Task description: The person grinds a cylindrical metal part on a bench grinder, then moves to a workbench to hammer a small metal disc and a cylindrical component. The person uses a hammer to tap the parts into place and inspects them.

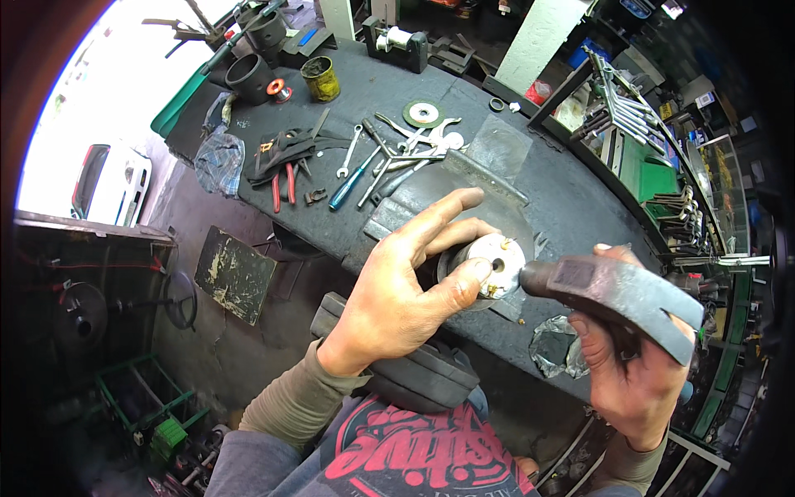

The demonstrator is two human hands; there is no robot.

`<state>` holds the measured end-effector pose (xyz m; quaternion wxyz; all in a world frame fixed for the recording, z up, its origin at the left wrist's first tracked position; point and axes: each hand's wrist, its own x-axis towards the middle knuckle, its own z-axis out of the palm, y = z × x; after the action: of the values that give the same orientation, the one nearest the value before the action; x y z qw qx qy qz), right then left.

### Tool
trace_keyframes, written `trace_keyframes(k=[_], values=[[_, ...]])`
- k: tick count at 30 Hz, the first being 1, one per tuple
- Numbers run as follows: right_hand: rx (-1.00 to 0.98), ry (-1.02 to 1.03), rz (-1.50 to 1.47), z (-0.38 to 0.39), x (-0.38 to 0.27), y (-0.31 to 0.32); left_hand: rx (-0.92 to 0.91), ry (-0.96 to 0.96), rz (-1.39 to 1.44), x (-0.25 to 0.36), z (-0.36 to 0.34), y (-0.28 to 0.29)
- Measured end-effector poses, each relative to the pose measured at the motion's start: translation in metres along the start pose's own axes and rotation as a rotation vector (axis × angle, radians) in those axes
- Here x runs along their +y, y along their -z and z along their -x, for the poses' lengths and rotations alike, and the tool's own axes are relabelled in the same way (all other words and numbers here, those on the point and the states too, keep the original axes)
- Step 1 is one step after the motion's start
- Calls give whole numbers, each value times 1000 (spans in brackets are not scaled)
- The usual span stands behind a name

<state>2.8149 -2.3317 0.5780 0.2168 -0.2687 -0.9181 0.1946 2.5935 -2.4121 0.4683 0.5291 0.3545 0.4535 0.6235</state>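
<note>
While our right hand [633, 377] closes around a claw hammer [617, 296] on the near right, our left hand [397, 282] grips a round white-faced metal part [507, 257] at the bench vise [426, 195]. Whether the hammer touches the part, we cannot tell. Beyond, to the left, lie a blue-handled screwdriver [351, 184], red-handled pliers [290, 183] and, farther, a yellow tin [321, 80].

Large pink lettering [406, 451] spreads across a dark grey shirt [352, 418]. Smaller pale letters [431, 489] run below.
</note>
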Motion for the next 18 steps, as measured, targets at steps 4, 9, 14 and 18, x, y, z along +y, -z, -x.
trace_keyframes(k=[4,9,14,18], values=[[-46,-106,-85,-2,0,3,-16,0,10,1,-2,-1],[-30,-197,-125,-10,-3,8,-10,11,8,1,-2,-1],[-47,-74,-52,-16,7,7,-3,5,18,0,-2,-1],[-41,-71,-60,-15,15,8,-7,4,0,-2,-3,-3]])
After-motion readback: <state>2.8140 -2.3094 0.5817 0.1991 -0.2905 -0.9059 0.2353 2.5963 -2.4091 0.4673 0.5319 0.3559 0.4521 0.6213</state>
